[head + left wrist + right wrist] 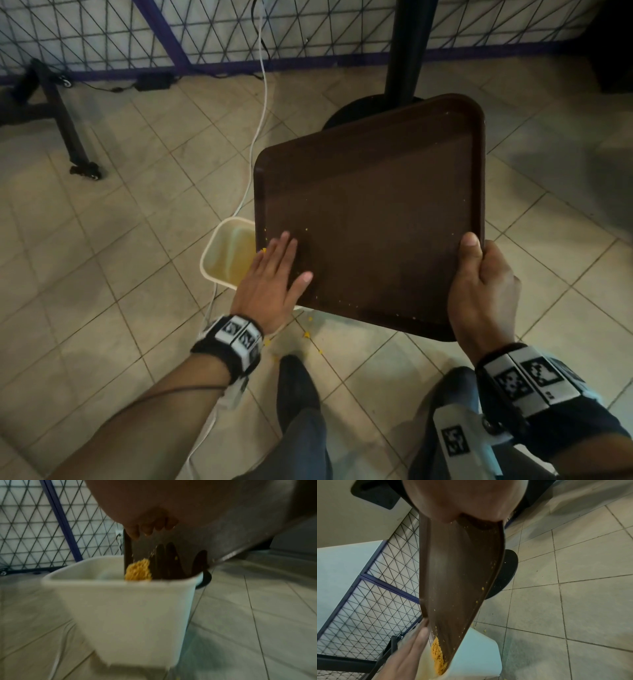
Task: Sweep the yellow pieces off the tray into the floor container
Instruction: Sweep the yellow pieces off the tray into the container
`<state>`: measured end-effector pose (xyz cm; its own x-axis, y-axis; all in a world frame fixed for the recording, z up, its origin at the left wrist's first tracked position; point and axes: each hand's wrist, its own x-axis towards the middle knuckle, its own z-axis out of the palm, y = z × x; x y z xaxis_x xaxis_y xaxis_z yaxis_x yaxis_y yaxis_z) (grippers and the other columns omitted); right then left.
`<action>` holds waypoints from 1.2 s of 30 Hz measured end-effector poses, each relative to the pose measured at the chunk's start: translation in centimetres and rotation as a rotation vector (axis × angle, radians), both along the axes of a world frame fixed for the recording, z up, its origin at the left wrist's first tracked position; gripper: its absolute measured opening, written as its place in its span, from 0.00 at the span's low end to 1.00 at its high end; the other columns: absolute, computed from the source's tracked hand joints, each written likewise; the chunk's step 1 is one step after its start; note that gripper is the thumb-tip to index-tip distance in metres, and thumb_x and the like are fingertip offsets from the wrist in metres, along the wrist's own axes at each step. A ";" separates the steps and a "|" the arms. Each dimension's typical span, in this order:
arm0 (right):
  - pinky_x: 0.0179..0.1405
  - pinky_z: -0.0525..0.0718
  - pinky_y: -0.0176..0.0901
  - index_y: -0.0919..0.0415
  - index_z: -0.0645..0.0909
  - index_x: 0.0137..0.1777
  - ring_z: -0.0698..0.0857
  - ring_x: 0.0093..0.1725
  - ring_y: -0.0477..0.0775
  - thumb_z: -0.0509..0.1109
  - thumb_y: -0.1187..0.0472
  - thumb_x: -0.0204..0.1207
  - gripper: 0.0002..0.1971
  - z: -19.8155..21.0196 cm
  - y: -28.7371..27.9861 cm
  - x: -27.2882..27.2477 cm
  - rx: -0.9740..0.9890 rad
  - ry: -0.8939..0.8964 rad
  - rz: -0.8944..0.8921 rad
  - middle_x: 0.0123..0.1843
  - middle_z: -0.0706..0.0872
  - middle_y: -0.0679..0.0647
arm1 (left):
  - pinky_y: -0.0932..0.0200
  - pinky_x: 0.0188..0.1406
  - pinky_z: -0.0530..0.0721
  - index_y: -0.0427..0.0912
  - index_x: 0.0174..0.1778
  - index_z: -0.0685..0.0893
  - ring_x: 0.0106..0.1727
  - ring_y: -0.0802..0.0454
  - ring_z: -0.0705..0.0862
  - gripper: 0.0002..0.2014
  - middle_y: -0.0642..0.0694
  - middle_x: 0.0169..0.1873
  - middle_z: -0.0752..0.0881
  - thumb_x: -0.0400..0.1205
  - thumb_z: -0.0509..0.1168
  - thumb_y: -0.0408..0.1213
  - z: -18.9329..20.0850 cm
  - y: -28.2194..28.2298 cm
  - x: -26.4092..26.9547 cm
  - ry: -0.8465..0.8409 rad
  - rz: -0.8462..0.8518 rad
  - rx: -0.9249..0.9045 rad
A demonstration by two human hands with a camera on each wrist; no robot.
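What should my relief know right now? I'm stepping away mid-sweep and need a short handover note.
Right hand grips the brown tray's near corner, tilting it toward the white floor container.
Left hand lies flat on the tray's low edge, fingers straight.
Done: a clump of yellow pieces is sliding off the low edge into the container.
Left: crumbs cling to the tray; some pieces lie on the tiled floor.
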<state>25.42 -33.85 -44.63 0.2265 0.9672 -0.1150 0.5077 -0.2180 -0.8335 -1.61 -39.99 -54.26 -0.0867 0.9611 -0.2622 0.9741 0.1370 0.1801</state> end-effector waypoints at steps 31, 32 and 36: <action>0.26 0.74 0.49 0.64 0.77 0.46 0.74 0.27 0.50 0.52 0.48 0.87 0.21 0.9 0.1 -0.1 0.090 0.028 0.022 0.30 0.77 0.52 | 0.46 0.78 0.66 0.49 0.87 0.52 0.81 0.42 0.67 0.31 0.48 0.87 0.54 0.89 0.41 0.57 -2.9 0.4 -3.4 -0.209 0.161 -0.224; 0.26 0.74 0.50 0.65 0.76 0.46 0.74 0.27 0.50 0.52 0.48 0.88 0.21 0.9 0.1 -0.1 0.091 0.026 0.023 0.30 0.77 0.52 | 0.46 0.77 0.68 0.49 0.86 0.55 0.80 0.42 0.69 0.30 0.47 0.86 0.58 0.89 0.42 0.56 -2.8 0.2 -3.6 -0.209 0.157 -0.190; 0.29 0.80 0.55 0.64 0.76 0.47 0.76 0.29 0.52 0.52 0.48 0.87 0.21 0.8 0.1 -0.3 0.082 0.029 0.022 0.31 0.79 0.53 | 0.41 0.73 0.74 0.54 0.86 0.55 0.77 0.41 0.73 0.28 0.50 0.86 0.59 0.88 0.43 0.57 -1.2 3.2 -4.6 -0.186 0.234 0.019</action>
